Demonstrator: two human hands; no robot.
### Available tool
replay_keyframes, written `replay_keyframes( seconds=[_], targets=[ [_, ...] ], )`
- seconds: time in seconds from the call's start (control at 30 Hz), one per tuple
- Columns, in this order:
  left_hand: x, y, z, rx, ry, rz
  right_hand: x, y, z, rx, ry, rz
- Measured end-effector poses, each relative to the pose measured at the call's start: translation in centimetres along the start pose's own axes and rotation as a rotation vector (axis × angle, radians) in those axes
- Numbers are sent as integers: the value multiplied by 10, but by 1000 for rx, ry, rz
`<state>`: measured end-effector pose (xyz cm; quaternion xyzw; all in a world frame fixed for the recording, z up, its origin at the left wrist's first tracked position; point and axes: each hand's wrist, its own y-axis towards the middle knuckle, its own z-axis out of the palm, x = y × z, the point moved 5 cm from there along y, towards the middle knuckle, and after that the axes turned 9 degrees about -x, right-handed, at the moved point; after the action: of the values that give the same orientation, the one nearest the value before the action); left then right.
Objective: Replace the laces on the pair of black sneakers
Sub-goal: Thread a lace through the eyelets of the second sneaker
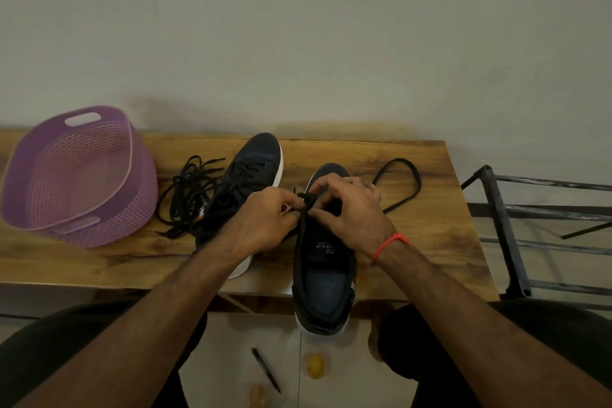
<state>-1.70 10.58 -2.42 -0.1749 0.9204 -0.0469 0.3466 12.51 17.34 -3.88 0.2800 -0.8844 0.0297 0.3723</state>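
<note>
Both hands, left [265, 222] and right [347, 209], pinching black lace [303, 209] over near sneaker [323, 288].

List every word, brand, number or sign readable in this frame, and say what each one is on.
"S": one large white letter, seen upside down, on the tongue label of the right-hand sneaker.
Smaller print beside it on the same label: too blurred to read.
Red and white mark on the left-hand sneaker: unreadable.
</note>
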Motion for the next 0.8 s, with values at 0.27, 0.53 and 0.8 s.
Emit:
replay_keyframes(
  seconds=[0.27,0.53,0.8],
  targets=[
    [-3,4,-14,-207,227,219,2,-3,0,16,-68,8],
    [-12,3,-62,-341,-217,213,7,-2,0,84,-80,39],
    [-28,-7,-84,-282,-1275,110,12,-3,4,145,-34,79]
  ],
)
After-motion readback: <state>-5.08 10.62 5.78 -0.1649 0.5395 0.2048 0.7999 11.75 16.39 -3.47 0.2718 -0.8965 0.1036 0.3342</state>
